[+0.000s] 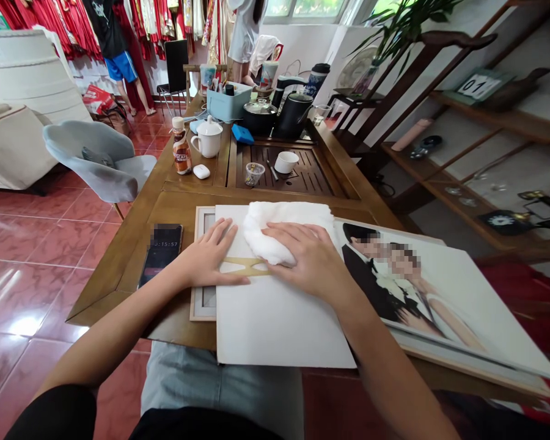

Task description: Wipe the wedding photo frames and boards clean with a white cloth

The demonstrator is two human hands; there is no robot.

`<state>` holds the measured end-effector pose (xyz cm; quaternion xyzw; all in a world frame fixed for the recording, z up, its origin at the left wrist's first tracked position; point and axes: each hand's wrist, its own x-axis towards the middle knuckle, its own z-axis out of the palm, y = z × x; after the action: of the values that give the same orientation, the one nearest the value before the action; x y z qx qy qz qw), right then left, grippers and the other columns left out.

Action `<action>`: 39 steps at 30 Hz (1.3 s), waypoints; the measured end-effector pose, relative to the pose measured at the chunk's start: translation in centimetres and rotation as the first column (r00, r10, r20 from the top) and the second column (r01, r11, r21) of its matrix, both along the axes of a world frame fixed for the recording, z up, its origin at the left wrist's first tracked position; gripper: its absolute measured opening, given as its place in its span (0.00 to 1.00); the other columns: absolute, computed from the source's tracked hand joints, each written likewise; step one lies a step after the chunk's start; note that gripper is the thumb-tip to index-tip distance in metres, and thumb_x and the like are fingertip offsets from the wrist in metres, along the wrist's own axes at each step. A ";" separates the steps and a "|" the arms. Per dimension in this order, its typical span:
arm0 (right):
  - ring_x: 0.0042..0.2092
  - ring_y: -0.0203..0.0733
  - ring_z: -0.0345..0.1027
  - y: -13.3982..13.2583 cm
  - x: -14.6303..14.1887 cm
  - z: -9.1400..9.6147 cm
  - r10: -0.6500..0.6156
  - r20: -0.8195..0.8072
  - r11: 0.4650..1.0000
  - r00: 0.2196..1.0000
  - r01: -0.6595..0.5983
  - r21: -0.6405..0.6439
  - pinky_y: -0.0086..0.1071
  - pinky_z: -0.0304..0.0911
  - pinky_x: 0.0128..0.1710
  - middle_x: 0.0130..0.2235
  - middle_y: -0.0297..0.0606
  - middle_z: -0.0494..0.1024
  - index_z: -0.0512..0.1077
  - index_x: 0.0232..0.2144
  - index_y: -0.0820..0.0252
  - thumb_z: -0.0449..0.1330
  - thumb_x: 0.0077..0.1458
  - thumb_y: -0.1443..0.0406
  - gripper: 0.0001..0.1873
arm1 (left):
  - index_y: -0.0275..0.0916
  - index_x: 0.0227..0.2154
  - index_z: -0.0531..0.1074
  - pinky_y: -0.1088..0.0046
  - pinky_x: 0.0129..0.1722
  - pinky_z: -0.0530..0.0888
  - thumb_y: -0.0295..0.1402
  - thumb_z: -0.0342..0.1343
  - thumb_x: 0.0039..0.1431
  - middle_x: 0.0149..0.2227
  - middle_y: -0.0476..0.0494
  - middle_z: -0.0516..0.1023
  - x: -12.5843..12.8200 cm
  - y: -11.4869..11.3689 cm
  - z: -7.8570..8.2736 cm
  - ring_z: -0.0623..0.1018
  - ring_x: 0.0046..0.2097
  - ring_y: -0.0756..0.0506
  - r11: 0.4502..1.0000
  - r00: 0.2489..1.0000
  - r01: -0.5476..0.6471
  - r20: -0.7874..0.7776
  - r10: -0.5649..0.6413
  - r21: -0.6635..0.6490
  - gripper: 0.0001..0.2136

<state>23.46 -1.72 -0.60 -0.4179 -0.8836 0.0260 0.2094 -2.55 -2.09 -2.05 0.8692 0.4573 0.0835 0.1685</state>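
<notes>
A white board point(279, 324) lies flat near the front edge of the table, over part of a framed panel with a pale wood edge point(203, 313). Tan strips point(245, 267) cross on its surface. My left hand point(211, 253) rests open on the board's left side, fingers spread, thumb by the strips. A folded white towel point(275, 223) sits on the board's far half. My right hand point(307, 256) presses down on this towel with its fingers curved over it. Part of the towel is hidden beneath my right palm.
On the right lies a large wedding photo print point(440, 287). A phone point(162, 253) lies at the left. Farther back are a coffee bottle point(181, 150), lidded white mug point(208, 137), tea tray point(311, 174) and black kettle point(293, 116). A grey chair point(96, 159) stands left; two people stand behind.
</notes>
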 end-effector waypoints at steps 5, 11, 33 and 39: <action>0.63 0.56 0.67 0.0 -0.2 0.0 0.127 0.009 0.992 0.992 -0.126 -0.016 0.56 0.53 0.63 0.64 0.44 0.74 0.69 0.59 0.53 0.60 0.60 0.59 0.25 | 0.33 0.73 0.44 0.46 0.72 0.53 0.72 0.49 0.56 0.75 0.22 0.42 0.0 0.0 -0.2 0.42 0.76 0.28 1.000 1.000 0.009 0.026 -0.009 0.023 0.56; 0.62 0.56 0.68 0.1 0.0 0.0 0.023 -0.002 1.000 1.000 -0.023 -0.009 0.56 0.54 0.62 0.63 0.43 0.75 0.70 0.59 0.53 0.60 0.59 0.60 0.25 | 0.31 0.73 0.44 0.45 0.72 0.53 0.72 0.48 0.56 0.75 0.22 0.41 -0.1 0.0 -0.2 0.41 0.76 0.28 1.000 1.000 0.004 0.019 -0.004 0.014 0.57; 0.63 0.56 0.67 0.1 0.0 0.1 0.175 -0.005 0.983 0.985 -0.175 -0.048 0.56 0.53 0.63 0.63 0.42 0.74 0.71 0.58 0.52 0.61 0.54 0.61 0.27 | 0.33 0.73 0.45 0.46 0.72 0.53 0.72 0.50 0.56 0.75 0.23 0.43 0.0 0.1 -0.3 0.42 0.76 0.28 0.999 0.999 0.016 0.047 -0.017 0.035 0.56; 0.61 0.57 0.69 0.1 0.1 0.0 0.013 -0.019 1.000 1.000 -0.013 -0.004 0.56 0.55 0.60 0.62 0.44 0.76 0.71 0.56 0.54 0.60 0.55 0.62 0.26 | 0.31 0.74 0.43 0.46 0.72 0.53 0.73 0.48 0.55 0.76 0.23 0.40 0.0 0.0 -0.2 0.41 0.76 0.28 1.000 1.000 -0.008 0.008 0.008 0.002 0.58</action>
<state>23.52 -1.57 -0.57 -0.4124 -0.8843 0.0332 0.2164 -2.54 -2.11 -2.21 0.8673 0.4600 0.0881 0.1689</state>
